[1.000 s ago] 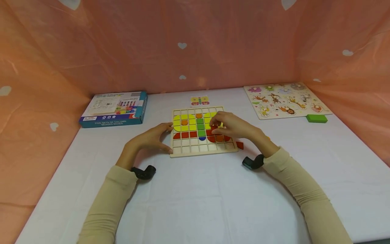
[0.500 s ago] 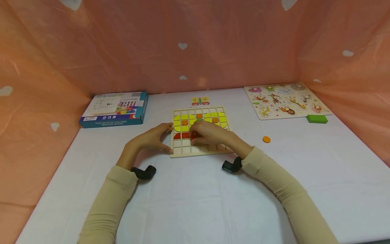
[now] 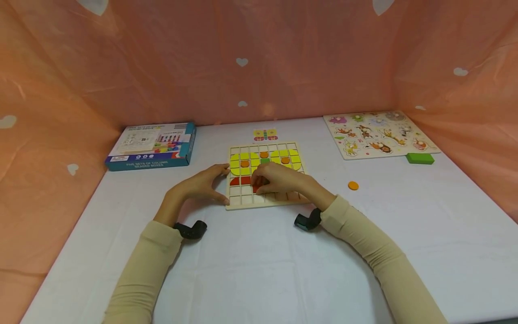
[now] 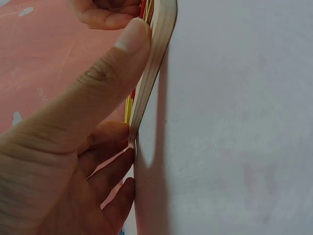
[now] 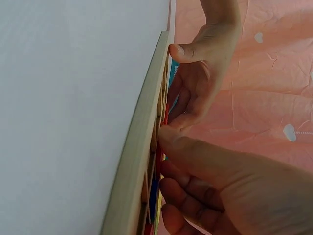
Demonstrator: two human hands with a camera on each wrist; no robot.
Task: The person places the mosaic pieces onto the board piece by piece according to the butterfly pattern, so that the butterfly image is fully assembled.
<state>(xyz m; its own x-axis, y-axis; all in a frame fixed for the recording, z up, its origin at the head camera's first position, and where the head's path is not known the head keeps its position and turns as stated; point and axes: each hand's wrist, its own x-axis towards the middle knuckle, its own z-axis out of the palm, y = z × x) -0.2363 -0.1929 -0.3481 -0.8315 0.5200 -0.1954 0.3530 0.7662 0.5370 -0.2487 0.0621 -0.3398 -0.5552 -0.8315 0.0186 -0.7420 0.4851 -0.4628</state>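
Note:
A wooden grid board (image 3: 259, 206) lies on the white table, its cells partly filled with yellow, green, orange and red tiles in a butterfly pattern. My left hand (image 3: 204, 183) rests against the board's left edge, thumb near the front corner and fingers further back. Over the board's middle, my right hand (image 3: 279, 178) pinches a red tile (image 3: 256, 189) at a cell just below the red row. Its exact shape is mostly hidden by the fingers. In the right wrist view, the right thumb and fingertips touch the board's face beside a blue piece (image 5: 153, 196).
Behind the board lies a small butterfly pattern card (image 3: 265, 134). An orange disc (image 3: 353, 186) lies to the right. At the back are a blue boxed set (image 3: 149, 146) on the left and an animal peg puzzle (image 3: 376, 135) on the right, with a green block (image 3: 420, 158) beside it.
My right hand moved left from the board's right side to its middle, uncovering the orange disc. The red tile beside the board's right edge is gone from there. My left hand stayed put.

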